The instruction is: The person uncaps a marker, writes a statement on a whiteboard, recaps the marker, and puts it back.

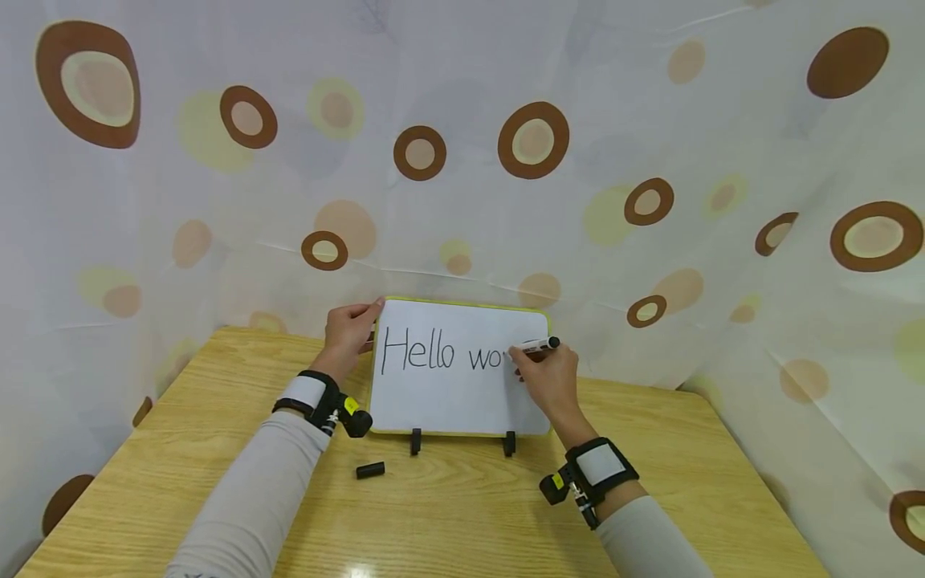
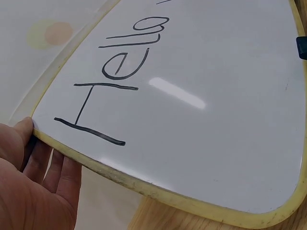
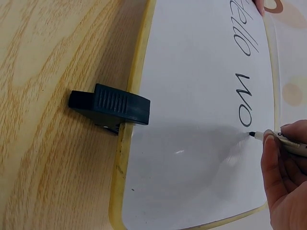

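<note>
A small whiteboard (image 1: 448, 405) with a yellow rim stands upright on the table, bearing "Hello wo" in black handwriting. At its upper left corner, my left hand (image 1: 348, 331) grips the edge, thumb at the rim (image 2: 122, 171) and fingers behind the board. A white marker (image 1: 536, 346) with a black end is pinched in my right hand (image 1: 552, 384). In the right wrist view, the dark tip of the marker (image 3: 290, 144) is right at the board's surface, just after the letter "o".
Two black clip feet (image 1: 415, 441) hold the board's bottom edge; one clip (image 3: 122, 104) shows large in the right wrist view. A black marker cap (image 1: 371, 470) lies on the wooden table (image 1: 433, 522) in front. Behind hangs a patterned curtain (image 1: 462, 72).
</note>
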The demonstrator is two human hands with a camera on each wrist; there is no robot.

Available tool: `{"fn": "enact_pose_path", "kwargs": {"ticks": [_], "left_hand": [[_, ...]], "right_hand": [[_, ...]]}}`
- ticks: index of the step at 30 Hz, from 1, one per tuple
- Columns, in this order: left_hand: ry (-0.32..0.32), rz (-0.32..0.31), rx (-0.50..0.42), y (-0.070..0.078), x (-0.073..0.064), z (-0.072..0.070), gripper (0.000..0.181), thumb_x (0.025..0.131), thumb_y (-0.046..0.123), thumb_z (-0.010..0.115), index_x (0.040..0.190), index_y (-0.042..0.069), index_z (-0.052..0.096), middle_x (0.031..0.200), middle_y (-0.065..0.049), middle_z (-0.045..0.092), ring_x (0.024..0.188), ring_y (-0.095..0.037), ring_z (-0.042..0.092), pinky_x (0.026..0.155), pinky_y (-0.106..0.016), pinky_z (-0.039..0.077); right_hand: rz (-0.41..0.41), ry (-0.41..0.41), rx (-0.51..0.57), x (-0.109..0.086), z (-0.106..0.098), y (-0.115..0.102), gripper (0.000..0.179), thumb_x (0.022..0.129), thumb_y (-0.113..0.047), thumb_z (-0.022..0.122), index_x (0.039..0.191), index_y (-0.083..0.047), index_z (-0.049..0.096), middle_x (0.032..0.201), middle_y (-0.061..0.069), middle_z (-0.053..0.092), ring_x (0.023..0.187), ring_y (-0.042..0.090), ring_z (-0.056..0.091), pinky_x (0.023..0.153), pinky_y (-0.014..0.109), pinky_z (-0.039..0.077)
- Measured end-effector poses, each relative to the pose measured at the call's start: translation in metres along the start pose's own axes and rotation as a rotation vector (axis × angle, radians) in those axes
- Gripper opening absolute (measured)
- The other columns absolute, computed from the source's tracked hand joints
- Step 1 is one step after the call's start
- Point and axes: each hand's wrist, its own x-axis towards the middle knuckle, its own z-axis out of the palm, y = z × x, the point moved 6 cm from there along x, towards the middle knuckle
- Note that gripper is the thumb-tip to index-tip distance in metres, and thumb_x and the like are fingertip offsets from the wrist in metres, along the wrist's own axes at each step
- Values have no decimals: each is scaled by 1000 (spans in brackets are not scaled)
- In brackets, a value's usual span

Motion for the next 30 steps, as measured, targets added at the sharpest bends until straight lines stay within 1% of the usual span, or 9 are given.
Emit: {"fn": "enact_pose_path", "kwargs": {"ticks": [5,12,17,21,24,30], "left_hand": [[0,0,3,0,1,0,52,101,47,63,135,8,66,128,-13,66,109,-28,66,91,-36,57],[6,-1,5,0,2,0,51,101,46,63,135,8,66,128,-13,66,106,-27,66,90,-35,57],[4,-3,4,1,2,1,52,101,46,63,136,8,66,129,-13,66,107,-27,65,93,-37,56],[3,4,3,1,3,1,51,101,46,63,136,9,66,128,-13,66,107,-27,65,94,-38,56],[2,9,1,1,2,0,51,101,46,63,135,8,67,127,-13,66,105,-27,65,92,-37,57],[-4,7,-7,1,2,0,51,101,45,64,135,8,67,127,-13,67,99,-23,66,81,-28,58]], "right_hand": [[8,-4,6,0,0,0,15,89,-14,79,88,1,75,71,14,73,56,21,68,53,27,55],[-3,-7,0,-1,-1,-1,16,89,-14,79,86,0,75,69,13,72,55,20,67,53,29,55],[5,-29,-6,-5,0,1,15,89,-14,80,84,-1,74,66,11,71,52,18,66,52,31,54],[10,-49,1,-9,1,0,14,88,-13,80,86,-1,72,68,11,71,52,18,65,51,31,54],[17,-63,1,-12,1,1,14,88,-12,80,86,-1,71,68,10,71,52,18,65,51,30,54],[12,-76,11,-14,0,2,14,88,-13,79,81,-2,73,64,9,71,51,19,66,50,32,54]]}}
